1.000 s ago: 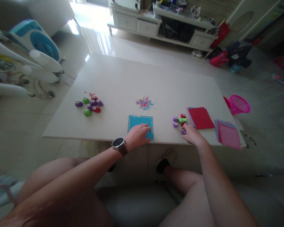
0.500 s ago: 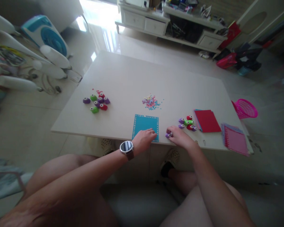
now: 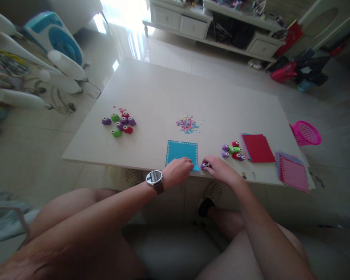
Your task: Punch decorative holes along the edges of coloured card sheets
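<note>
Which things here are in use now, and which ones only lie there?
In use: blue sheet under the left hand; small purple punch in the right hand.
Lying about: left punch cluster, right punch cluster, confetti pile, red sheets, pink sheets, pink basket.

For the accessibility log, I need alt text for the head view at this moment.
A seated person's left hand rests on the near edge of a blue sheet on a white table, while the right hand holds a small purple punch beside it. More punches, red paper and a pile of scraps lie around.
</note>
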`<state>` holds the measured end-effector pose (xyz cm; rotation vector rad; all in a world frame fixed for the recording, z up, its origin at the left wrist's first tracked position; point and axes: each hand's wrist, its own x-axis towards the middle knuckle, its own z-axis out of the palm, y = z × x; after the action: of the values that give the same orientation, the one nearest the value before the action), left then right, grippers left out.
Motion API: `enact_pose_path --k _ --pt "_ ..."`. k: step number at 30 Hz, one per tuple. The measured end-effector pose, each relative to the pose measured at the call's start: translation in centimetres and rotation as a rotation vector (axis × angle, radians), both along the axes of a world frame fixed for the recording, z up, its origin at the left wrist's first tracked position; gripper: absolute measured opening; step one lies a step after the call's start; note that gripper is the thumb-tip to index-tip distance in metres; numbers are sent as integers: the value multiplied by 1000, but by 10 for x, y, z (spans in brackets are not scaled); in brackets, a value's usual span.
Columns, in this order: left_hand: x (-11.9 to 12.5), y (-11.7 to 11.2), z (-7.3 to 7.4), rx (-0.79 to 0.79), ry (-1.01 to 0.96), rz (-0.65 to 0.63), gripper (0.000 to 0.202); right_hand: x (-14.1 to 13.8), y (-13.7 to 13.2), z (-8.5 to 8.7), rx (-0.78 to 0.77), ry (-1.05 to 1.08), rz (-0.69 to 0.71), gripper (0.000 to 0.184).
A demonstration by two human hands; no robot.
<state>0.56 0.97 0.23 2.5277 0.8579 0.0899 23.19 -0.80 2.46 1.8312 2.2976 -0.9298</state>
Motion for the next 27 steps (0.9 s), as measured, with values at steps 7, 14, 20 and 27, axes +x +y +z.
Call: enact_pose_path --k 7,14,20,27 --pt "0 1 -2 21 -1 -15 19 0 1 -4 -49 52 23 14" --pt "1 0 -2 19 -3 -12 20 -3 2 -4 -54 82 3 11" --pt "1 0 -1 19 -4 -17 20 -5 2 -3 -48 82 1 9" --pt "0 1 0 11 -2 -28 19 -7 0 -3 -33 99 16 6"
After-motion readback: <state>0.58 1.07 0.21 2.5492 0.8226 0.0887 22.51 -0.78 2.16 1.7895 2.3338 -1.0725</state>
